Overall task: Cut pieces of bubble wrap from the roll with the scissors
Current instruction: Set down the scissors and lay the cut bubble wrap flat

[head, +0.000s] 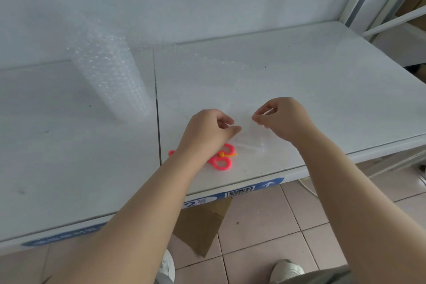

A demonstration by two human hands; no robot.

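A tall roll of clear bubble wrap (110, 76) stands upright on the white table (311, 80), left of centre. A loose sheet of bubble wrap (207, 64) lies flat beside it, reaching toward the front edge. My left hand (207, 131) and my right hand (283, 117) hover close together over a small clear piece of bubble wrap (251, 140); each pinches an edge of it with curled fingers. Pink-handled scissors (222, 160) with a yellow clasp lie on the table under my left wrist, their blades hidden by my arm.
A metal shelf frame (373, 2) rises at the right. Below the table's front edge, with its blue labels (244, 191), a brown cardboard box (202, 221) sits on the tiled floor (265, 226). My shoes show at the bottom.
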